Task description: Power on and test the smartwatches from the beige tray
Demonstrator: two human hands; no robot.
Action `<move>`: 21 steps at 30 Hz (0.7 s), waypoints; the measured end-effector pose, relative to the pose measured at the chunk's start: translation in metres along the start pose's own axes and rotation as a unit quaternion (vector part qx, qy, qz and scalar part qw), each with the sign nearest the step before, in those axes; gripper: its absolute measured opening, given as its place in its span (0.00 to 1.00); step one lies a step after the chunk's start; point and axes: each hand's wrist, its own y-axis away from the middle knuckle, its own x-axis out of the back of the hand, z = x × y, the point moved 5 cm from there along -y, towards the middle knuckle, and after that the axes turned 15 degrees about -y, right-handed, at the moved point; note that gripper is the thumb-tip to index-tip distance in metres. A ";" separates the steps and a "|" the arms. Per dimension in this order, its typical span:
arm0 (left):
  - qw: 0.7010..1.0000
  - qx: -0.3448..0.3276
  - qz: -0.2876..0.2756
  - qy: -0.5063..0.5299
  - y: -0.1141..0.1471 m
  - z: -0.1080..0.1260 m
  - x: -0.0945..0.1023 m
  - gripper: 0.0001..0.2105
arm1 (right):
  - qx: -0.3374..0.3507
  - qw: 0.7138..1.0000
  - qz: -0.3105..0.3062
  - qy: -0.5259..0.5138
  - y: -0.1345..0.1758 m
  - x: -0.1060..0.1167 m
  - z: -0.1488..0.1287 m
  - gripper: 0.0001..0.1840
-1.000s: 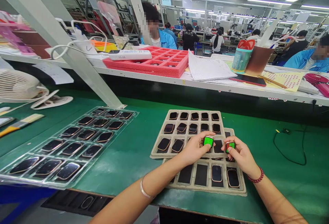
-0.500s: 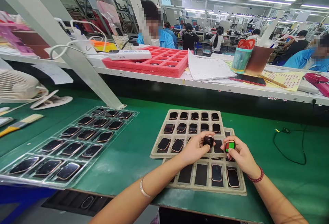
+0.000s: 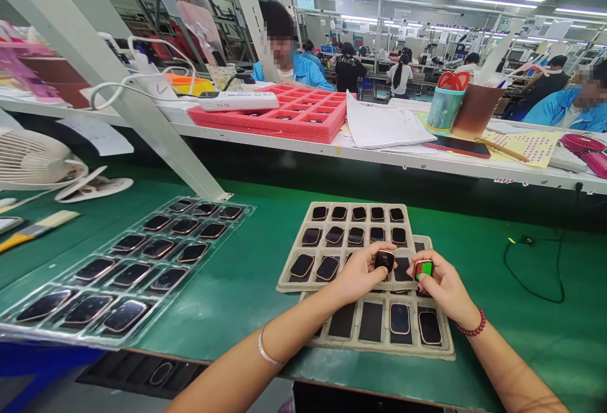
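My left hand [image 3: 358, 274] grips a small square watch body with a dark screen [image 3: 384, 259] above a grey pulp tray [image 3: 290, 284] of similar watch bodies. Close beside it, my right hand [image 3: 441, 286] grips another watch body whose screen glows green with a red strip [image 3: 423, 269]. A second pulp tray [image 3: 450, 353] lies under the first and nearer to me, with two watch bodies [image 3: 399, 319] in its right slots. Both hands hover over the overlap of the two trays, a few centimetres apart.
A clear plastic tray [image 3: 33, 331] with several dark watch bodies lies at the left on the green bench. A white fan [image 3: 35, 160] and a brush [image 3: 38, 228] sit far left. A black cable [image 3: 535, 261] lies at right. A raised shelf with a red tray [image 3: 284, 123], papers and cups runs behind; other people work beyond.
The watch body in my left hand showed a green screen one second ago; its screen is now dark. Both hands have stayed almost still.
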 end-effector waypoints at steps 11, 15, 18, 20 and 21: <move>1.000 -0.005 -0.003 -0.005 0.000 -0.002 0.000 0.21 | -0.005 1.000 -0.001 -0.008 0.000 -0.001 0.000 0.16; 1.000 -0.001 -0.004 -0.005 0.000 -0.003 0.000 0.21 | 0.013 1.000 0.004 0.017 0.000 0.001 0.000 0.13; 1.000 0.000 -0.005 -0.002 0.000 -0.003 -0.001 0.21 | 0.013 1.000 0.013 0.025 0.000 0.003 0.001 0.10; 1.000 0.001 -0.004 0.000 0.000 -0.002 -0.001 0.21 | 0.015 1.000 0.010 0.026 0.000 0.004 0.001 0.10; 1.000 0.001 -0.004 0.001 0.001 -0.002 -0.001 0.21 | 0.017 1.000 0.007 0.025 0.000 0.004 0.001 0.10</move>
